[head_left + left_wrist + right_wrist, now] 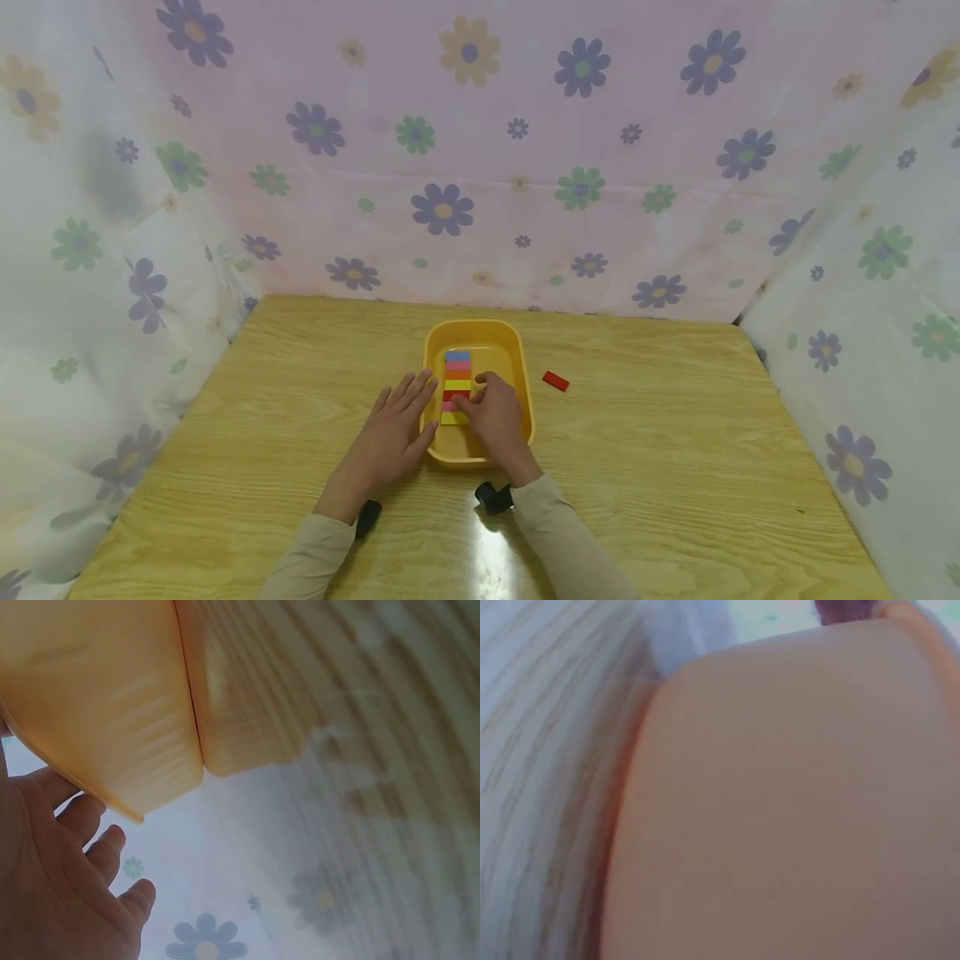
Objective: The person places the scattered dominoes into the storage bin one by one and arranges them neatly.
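Note:
A yellow tray [480,457] sits on the table, with a column of coloured blocks along its left side: blue [457,356], pink, orange [457,375], yellow, a red block [448,396], pink and yellow at the near end. My right hand [497,417] reaches into the tray, thumb and forefinger at the red block, apparently pinching it; the fingers partly cover the contact. Fingers fairly straight, my left hand [396,429] rests against the tray's left rim. The left wrist view shows this left hand [64,862] touching the tray's edge [112,802].
Another red block [556,381] lies on the wooden table [660,433], just right of the tray. Flowered cloth [480,167] hangs behind and at both sides. The tray's outer wall [780,810] fills most of the right wrist view.

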A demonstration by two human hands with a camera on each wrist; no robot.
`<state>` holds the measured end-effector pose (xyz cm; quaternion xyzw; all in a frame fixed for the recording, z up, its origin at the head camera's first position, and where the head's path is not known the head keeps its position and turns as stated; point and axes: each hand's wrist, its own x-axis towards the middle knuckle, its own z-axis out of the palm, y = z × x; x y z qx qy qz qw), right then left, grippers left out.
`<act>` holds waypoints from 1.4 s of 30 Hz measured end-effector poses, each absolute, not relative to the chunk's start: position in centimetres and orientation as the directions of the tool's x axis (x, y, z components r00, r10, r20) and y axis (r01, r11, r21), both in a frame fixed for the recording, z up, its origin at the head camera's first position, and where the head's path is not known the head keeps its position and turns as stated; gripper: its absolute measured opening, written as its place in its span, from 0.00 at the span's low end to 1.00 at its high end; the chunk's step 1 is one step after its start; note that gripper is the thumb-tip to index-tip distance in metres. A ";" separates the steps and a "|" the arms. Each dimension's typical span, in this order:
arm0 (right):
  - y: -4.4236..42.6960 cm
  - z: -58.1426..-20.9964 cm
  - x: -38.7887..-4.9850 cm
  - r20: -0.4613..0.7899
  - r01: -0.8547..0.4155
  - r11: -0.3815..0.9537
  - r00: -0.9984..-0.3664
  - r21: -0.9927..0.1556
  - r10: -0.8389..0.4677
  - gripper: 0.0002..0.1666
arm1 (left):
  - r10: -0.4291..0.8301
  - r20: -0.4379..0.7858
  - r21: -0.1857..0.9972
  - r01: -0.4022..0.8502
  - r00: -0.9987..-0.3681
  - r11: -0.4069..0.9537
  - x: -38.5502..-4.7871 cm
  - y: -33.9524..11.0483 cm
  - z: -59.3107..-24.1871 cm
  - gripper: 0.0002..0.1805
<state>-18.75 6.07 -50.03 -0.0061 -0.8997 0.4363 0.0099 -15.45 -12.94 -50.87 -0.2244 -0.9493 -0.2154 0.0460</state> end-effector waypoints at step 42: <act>20.1 -52.7 -16.4 -0.013 0.047 0.211 -0.987 -0.976 0.158 0.22 | 0.407 0.214 0.401 0.460 -0.888 0.792 -15.5 -12.7 -50.6 0.34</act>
